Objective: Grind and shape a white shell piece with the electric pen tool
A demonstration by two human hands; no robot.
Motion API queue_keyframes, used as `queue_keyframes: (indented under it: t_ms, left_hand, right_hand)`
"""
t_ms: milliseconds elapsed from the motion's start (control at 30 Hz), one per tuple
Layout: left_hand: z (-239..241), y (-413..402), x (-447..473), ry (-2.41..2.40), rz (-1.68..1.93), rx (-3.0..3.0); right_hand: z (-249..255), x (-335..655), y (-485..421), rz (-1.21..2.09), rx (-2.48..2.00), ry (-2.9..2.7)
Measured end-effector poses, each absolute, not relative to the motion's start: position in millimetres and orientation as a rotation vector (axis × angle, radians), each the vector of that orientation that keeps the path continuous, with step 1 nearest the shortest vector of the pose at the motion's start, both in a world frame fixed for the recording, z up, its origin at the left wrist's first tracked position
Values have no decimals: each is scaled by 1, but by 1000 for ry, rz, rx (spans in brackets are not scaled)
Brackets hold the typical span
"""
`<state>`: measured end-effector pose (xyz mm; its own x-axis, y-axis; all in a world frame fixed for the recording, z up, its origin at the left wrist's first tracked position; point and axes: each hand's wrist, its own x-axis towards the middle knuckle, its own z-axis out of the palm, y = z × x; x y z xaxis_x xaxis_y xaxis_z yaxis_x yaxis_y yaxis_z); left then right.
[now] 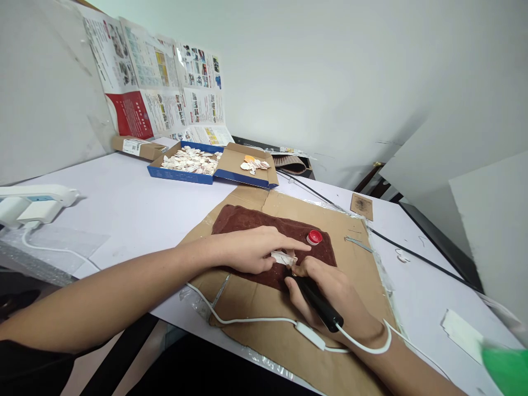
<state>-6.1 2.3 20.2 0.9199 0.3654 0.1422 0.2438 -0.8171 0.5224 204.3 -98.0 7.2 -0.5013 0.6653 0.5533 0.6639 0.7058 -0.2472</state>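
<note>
My left hand [251,250] lies on a dark brown cloth [243,219] and pinches a small pale shell piece [284,257] between thumb and fingers, index finger stretched toward a red cap [314,237]. My right hand [330,289] is closed like a pen grip round a black corded tool [319,302], whose tip meets the shell piece. A white cable [247,320] with an inline switch [310,335] runs from the tool's rear across the brown cardboard sheet [363,275].
A blue-edged open box [181,174] of several shells stands at the back, with printed leaflets [165,82] against the wall. A white power strip [37,199] sits far left. A black cable [412,254] crosses the table at right. A green object [506,368] shows at the bottom right corner.
</note>
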Motion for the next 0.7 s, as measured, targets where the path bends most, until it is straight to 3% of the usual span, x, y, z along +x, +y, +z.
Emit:
queue_keyframes:
  t_ms: [467,700]
  left_hand:
    - [22,2,-1,527,358,2415]
    - [23,3,-2,529,357,2390]
  right_hand:
    - [7,209,-97,1,-1059,-2283]
    - [13,211,-96,160,-1079,-2248]
